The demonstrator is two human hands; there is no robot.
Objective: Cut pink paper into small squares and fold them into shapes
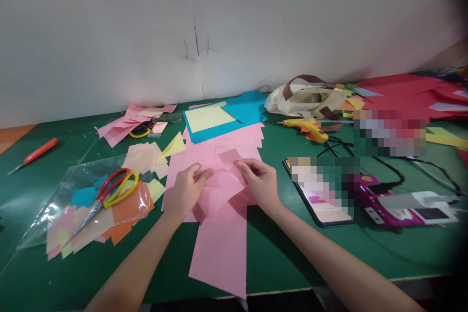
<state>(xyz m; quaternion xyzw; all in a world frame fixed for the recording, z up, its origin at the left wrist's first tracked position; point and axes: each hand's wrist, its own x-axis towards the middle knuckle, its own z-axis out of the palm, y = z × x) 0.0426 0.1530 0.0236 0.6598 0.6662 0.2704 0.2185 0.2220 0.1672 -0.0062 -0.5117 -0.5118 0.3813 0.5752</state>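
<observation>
Holding a loose cluster of pink paper (220, 190) between our hands, we have it in the middle of the counter (166, 263), above a spread of larger pink sheets (219, 248). Our right hand (261, 183) pinches the upper right part between thumb and fingers; our left hand (188, 187) curls at the left side, thumb towards the paper, though we cannot tell whether it grips

The pieces look thin, matte and straight-cut, with pointed corners overlapping. Beyond them lie flat blue sheets (243, 109) with a pale yellow rectangle (208, 116) on top. To our left, red-and-yellow-handled scissors (109, 197) rest over a shiny, crinkled clear plastic bag (47, 209) and coloured scraps (122, 209). Farther left is a red-handled knife (38, 152)

To our right sit a phone (321, 195), a purple device (383, 204) and a yellow glue gun (309, 127), with dark cables behind the phone. The long pink sheet reaches the counter's near edge; bare green surface shows on both sides of it, and between our right forearm and the phone
</observation>
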